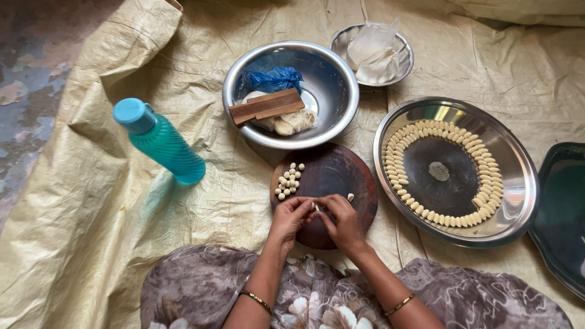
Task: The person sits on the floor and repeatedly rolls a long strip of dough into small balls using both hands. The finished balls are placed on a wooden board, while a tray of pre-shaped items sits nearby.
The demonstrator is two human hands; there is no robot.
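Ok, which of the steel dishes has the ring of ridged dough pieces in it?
The wide steel plate on the right. The big bowl holds dough and a wooden comb; the small bowl holds plastic bags.

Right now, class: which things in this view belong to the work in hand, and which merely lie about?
In use: left hand and right hand, round wooden board, dough balls, steel tray of ridged pieces, dough bowl, ridged wooden comb.
Lying about: teal bottle, small bowl of bags, dark tray.
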